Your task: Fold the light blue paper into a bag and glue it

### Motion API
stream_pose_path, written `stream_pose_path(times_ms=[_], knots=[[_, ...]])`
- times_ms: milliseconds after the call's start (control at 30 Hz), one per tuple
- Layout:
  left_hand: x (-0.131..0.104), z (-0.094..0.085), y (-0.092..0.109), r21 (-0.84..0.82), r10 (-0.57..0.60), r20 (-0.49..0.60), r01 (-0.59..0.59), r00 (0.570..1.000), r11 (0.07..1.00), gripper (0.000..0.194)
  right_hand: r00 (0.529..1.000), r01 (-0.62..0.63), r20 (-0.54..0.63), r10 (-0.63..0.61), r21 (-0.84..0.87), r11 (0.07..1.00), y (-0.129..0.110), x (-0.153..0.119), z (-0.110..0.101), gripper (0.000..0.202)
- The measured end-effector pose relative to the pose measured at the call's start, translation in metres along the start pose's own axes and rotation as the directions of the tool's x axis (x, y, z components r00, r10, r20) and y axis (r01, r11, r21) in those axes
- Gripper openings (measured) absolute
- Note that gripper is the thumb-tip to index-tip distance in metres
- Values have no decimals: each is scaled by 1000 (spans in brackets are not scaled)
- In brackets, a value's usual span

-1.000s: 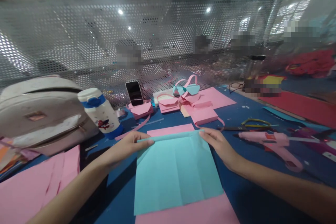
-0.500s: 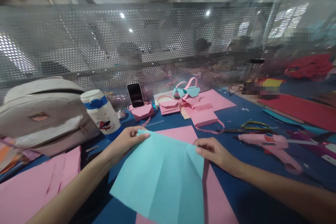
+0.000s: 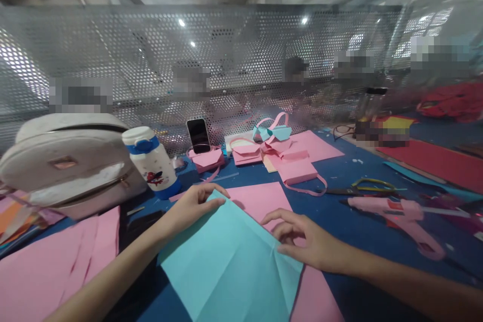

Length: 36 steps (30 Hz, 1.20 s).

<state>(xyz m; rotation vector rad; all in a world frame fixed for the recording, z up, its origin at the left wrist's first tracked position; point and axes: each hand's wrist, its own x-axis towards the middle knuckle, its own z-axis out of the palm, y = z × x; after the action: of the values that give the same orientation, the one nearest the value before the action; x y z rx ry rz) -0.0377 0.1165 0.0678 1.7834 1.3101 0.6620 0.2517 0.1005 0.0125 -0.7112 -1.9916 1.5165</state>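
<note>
My left hand pinches the top corner of a creased turquoise sheet of paper between thumb and fingers. The sheet slants down to the right, with several fold lines across it. At its upper right edge is my right hand, fingers loosely bent and apart, the thumb by the paper; I cannot tell whether it touches. Under the turquoise paper lies a larger pink sheet, partly covered.
Small pink paper bags and a propped phone stand behind the sheets. On the right lie a pink glue gun and scissors. A bottle, backpack and pink paper occupy the left.
The turquoise sheet has turned, its right side dropping lower. My right hand has loosened its pinch on the upper right corner and moved slightly down and right. My left hand keeps its corner.
</note>
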Motion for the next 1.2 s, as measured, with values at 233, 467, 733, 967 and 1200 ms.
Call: stream_pose_path(times_ms=[233,467,733,967,1200], knots=[[3,1,-11,54,-3,-20,4,1000,999,42,998,16,-54,-15,13,1000,1,-1,2,37],[4,12,-12,63,19,-21,-17,1000,998,41,996,-46,-67,53,96,994,-2,-3,6,18],[4,23,-21,-51,29,50,-27,998,998,36,988,66,-140,-59,43,997,-3,-5,5,5],[6,23,-24,-123,23,69,-14,997,992,33,992,32,-127,-23,74,997,-7,-5,3,7],[7,23,-23,-193,-2,75,17,997,981,37,983,42,-179,-33,49,998,-9,-4,2,9]])
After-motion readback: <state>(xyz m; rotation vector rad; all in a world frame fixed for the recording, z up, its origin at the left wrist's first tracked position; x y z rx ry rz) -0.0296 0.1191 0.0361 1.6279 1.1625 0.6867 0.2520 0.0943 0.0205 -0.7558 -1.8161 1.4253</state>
